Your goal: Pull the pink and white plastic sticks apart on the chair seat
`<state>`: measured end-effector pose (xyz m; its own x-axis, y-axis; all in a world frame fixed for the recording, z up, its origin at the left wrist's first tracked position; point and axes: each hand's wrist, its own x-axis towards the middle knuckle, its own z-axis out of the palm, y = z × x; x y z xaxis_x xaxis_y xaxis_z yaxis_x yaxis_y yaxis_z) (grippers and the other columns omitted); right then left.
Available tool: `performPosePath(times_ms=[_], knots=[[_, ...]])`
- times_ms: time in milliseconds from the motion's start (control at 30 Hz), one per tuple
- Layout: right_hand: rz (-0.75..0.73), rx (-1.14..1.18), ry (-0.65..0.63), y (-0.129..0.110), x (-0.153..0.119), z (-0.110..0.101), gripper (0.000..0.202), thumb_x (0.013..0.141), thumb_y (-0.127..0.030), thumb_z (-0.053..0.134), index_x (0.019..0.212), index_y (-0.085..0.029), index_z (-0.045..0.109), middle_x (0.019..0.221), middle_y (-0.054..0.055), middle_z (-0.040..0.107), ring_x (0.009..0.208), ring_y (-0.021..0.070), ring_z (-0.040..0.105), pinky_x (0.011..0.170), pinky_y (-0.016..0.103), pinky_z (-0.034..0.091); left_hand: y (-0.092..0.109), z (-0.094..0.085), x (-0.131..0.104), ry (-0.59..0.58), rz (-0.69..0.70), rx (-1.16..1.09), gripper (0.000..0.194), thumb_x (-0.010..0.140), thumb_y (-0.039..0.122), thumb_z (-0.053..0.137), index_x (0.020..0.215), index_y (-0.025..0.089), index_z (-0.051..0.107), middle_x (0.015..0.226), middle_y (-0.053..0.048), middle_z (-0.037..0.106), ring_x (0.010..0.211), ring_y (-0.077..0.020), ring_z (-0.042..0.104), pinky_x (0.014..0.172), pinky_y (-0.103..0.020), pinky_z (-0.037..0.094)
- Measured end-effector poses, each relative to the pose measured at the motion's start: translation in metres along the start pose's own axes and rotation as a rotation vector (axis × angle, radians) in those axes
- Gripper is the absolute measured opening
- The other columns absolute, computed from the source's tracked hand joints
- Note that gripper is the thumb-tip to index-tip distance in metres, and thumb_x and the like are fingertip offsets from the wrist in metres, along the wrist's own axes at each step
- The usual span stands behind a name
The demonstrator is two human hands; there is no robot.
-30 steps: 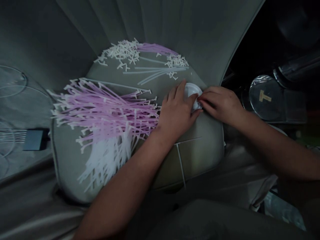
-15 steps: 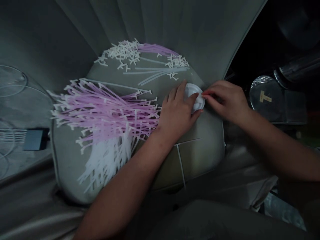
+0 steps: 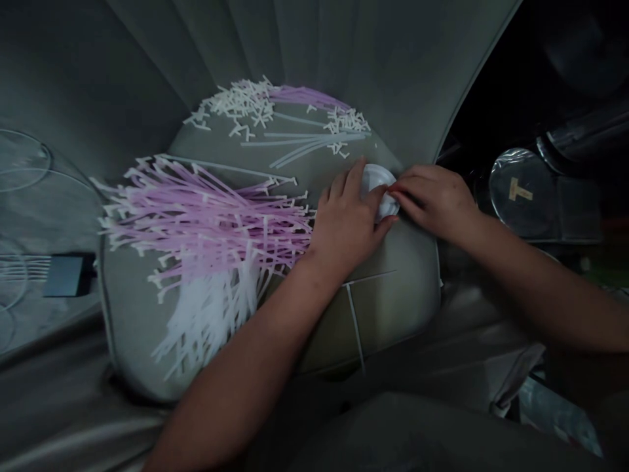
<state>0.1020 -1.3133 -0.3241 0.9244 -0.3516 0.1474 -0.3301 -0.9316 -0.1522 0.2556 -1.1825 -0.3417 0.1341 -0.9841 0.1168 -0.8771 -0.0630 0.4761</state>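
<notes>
A small round white dish (image 3: pixel 375 173) lies on the grey seat pad. My left hand (image 3: pixel 348 219) grips it from the left, with the index finger reaching over the dish and the thumb along its lower rim. From the right, my right hand (image 3: pixel 439 198) is closed in a pinch, its fingertips meeting the left index fingertip over the dish; what they pinch is too small to make out. Left of my left wrist is a big heap of purple tubes with white end pieces (image 3: pixel 230 210). White tubes (image 3: pixel 211 314) fan out below that heap.
Small white T- and Y-shaped connectors (image 3: pixel 240 101) are piled at the back, beside more purple tubes (image 3: pixel 309 96) and loose clear tubes (image 3: pixel 314 141). A thin white T-shaped piece (image 3: pixel 354 321) lies in front. Clear wrapped rolls (image 3: pixel 521 193) stand right; a dark box (image 3: pixel 63 275) sits left.
My right hand has moved slightly left, bringing its pinched fingertips over the dish to the left index fingertip. The left hand keeps its place on the dish.
</notes>
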Motion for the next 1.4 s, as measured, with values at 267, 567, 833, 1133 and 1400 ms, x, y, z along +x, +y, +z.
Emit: performPosePath(times_ms=[267, 567, 833, 1133, 1400], knots=[[-0.002, -0.072, -0.061, -0.004, 0.005, -0.001, 0.03, 0.098, -0.031, 0.042, 0.096, -0.021, 0.07, 0.092, 0.007, 0.068, 0.083, 0.0202, 0.06, 0.072, 0.034, 0.043, 0.0, 0.001, 0.0, 0.018, 0.008, -0.015, 0.05, 0.092, 0.055, 0.05, 0.128, 0.021, 0.058, 0.157, -0.016, 0.033, 0.137, -0.0366, 0.04, 0.108, -0.051, 0.037], [0.033, 0.044, -0.072, -0.001, 0.009, -0.003, 0.024, 0.095, -0.029, 0.048, 0.094, -0.02, 0.071, 0.093, 0.008, 0.069, 0.087, 0.0228, 0.062, 0.075, 0.036, 0.044, 0.0, 0.001, -0.001, 0.006, -0.006, -0.001, 0.05, 0.092, 0.052, 0.053, 0.13, 0.022, 0.057, 0.158, -0.014, 0.032, 0.138, -0.0355, 0.039, 0.109, -0.05, 0.036], [0.181, 0.28, 0.096, 0.001, 0.013, -0.031, 0.012, 0.087, -0.032, 0.064, 0.084, -0.023, 0.071, 0.078, 0.004, 0.066, 0.071, 0.0188, 0.06, 0.062, 0.034, 0.045, 0.0, 0.0, -0.001, 0.032, 0.002, 0.005, 0.052, 0.089, 0.053, 0.058, 0.131, 0.022, 0.055, 0.156, -0.014, 0.035, 0.136, -0.0343, 0.041, 0.108, -0.048, 0.038], [0.383, 0.471, 0.071, 0.002, 0.01, -0.03, 0.01, 0.083, -0.035, 0.07, 0.081, -0.025, 0.072, 0.069, 0.002, 0.064, 0.061, 0.0161, 0.054, 0.051, 0.031, 0.04, 0.0, -0.001, -0.001, 0.029, -0.009, -0.024, 0.054, 0.092, 0.052, 0.053, 0.137, 0.023, 0.049, 0.156, -0.015, 0.035, 0.138, -0.0346, 0.039, 0.11, -0.05, 0.034], [0.35, 0.542, 0.12, 0.006, 0.008, -0.011, 0.01, 0.085, -0.028, 0.065, 0.088, -0.021, 0.071, 0.091, 0.004, 0.071, 0.072, 0.0155, 0.061, 0.062, 0.03, 0.047, 0.0, 0.0, -0.001, 0.04, -0.005, -0.017, 0.053, 0.093, 0.051, 0.051, 0.138, 0.023, 0.049, 0.156, -0.014, 0.036, 0.139, -0.0348, 0.038, 0.111, -0.051, 0.032]])
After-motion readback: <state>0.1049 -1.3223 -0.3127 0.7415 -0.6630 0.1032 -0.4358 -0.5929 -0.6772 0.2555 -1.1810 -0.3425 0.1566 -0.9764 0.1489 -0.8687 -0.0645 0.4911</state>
